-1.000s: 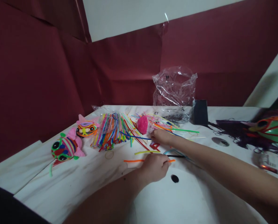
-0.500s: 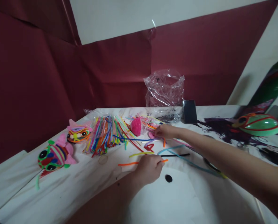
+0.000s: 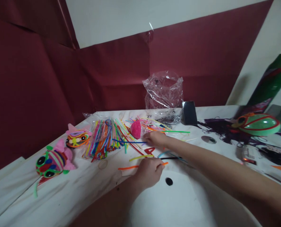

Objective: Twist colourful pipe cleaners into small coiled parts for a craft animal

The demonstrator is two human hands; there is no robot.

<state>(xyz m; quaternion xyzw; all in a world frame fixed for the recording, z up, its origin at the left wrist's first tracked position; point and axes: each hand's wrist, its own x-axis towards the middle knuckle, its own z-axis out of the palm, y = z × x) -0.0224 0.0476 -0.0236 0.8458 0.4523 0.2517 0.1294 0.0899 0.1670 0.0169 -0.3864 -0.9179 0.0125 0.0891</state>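
Note:
My left hand [image 3: 148, 172] rests low over the table in a loose fist. An orange pipe cleaner [image 3: 128, 167] shows on both sides of it; whether the fingers grip it is hidden. Farther back, my right hand [image 3: 154, 139] has its fingers bent together beside a fuzzy pink dome [image 3: 136, 129]. What lies in those fingertips, if anything, I cannot make out. A blue pipe cleaner [image 3: 131, 142] ends close to them. Between my hands are a bent red pipe cleaner [image 3: 150, 151] and a yellow one [image 3: 140, 157]. A black oval piece [image 3: 169, 181] lies nearer me.
A bundle of colourful pipe cleaners [image 3: 105, 138] and two fish-like figures, one striped [image 3: 53, 162] and one orange-faced [image 3: 77, 138], stand left. Behind are a clear plastic bag [image 3: 164, 91] and a dark box [image 3: 189, 113]. A green balloon [image 3: 260, 125] sits right, by purple strands [image 3: 218, 126].
My right hand has moved left, towards the pink dome; its forearm now covers more of the light-blue strips. My left hand stays nearly still. The view has shifted slightly.

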